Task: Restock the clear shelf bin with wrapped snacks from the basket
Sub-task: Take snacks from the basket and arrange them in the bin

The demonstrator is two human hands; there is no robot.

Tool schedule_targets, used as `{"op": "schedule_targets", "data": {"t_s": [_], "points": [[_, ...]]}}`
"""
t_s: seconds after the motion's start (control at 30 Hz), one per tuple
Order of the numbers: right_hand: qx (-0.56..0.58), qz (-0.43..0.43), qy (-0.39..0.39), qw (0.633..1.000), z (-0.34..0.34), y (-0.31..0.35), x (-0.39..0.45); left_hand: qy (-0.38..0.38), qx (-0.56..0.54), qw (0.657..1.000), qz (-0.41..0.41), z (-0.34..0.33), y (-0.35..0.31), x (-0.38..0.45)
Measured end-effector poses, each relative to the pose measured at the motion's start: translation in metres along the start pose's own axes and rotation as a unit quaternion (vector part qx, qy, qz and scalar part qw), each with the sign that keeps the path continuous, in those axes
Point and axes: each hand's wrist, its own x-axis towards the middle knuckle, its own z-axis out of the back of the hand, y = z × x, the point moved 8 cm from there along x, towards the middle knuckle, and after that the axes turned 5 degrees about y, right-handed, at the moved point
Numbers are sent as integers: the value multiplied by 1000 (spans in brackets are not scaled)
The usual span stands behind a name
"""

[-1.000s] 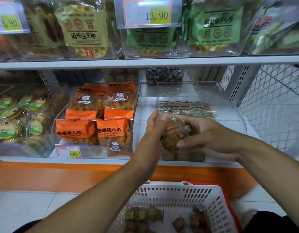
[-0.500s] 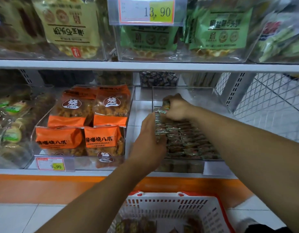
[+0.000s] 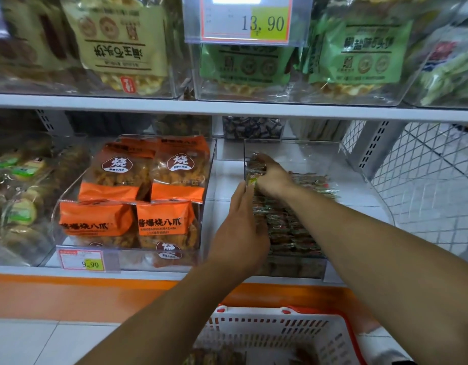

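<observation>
Inside the clear plastic shelf bin (image 3: 332, 164), your right hand (image 3: 273, 177) grips small wrapped snacks (image 3: 256, 167); your left hand's (image 3: 240, 233) straight fingers (image 3: 242, 192) steady the row beside them. Release carelessly and packets may topple.

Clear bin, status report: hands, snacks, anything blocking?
Right hand gripping wrapped snacks at back of clear bin. Left hand flat against row's left side. Nothing blocking.

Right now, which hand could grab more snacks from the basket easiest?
Probably the left hand. It sits at the bin's front, nearer the basket, fingers straight. The right hand is deep inside the bin, holding snacks.
</observation>
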Motion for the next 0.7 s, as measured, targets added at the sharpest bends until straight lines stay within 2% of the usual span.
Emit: {"op": "schedule_targets", "data": {"t_s": [0.13,0.27,0.53,0.63,0.7], "points": [[-9,-20,-24,999,6,5,6,17,3,999,35,-1,3,0],[-6,-15,-2,1000,-1,5,11,24,4,999,45,0,7,0],[57,-25,-101,993,9,0,-8,24,20,999,11,13,-1,-6],[123,42,-217,967,32,28,-52,-74,43,996,-11,36,-11,-24],[174,184,-310,917,47,55,-107,-142,54,987,-60,48,-20,-46]]}}
